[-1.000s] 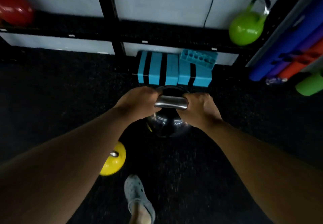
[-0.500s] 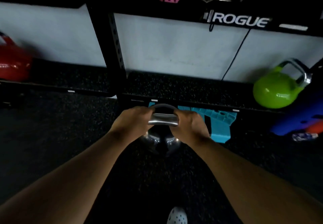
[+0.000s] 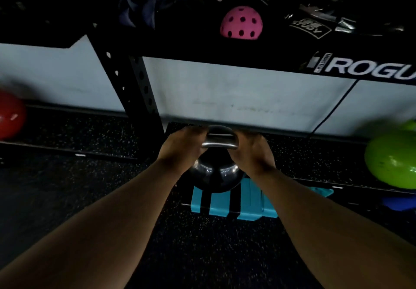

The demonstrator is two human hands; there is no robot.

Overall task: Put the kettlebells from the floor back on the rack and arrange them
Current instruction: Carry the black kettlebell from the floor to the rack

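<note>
A black kettlebell [image 3: 215, 175] with a steel handle hangs in both my hands at the front edge of the rack's low shelf [image 3: 108, 134]. My left hand [image 3: 180, 148] is wrapped around the handle's left end and my right hand [image 3: 249, 151] around its right end. On the same shelf a red kettlebell [image 3: 10, 116] sits at the far left and a green kettlebell [image 3: 391, 161] at the far right.
A black rack upright [image 3: 132, 90] rises just left of my hands. Blue blocks with black stripes [image 3: 234, 201] lie on the floor under the black kettlebell. A pink perforated ball [image 3: 240, 24] and dark clutter sit on the upper shelf. Speckled black floor lies below.
Both hands have lifted the black kettlebell up and forward, from floor height to the low shelf's edge. The yellow kettlebell and my shoe have dropped out of view.
</note>
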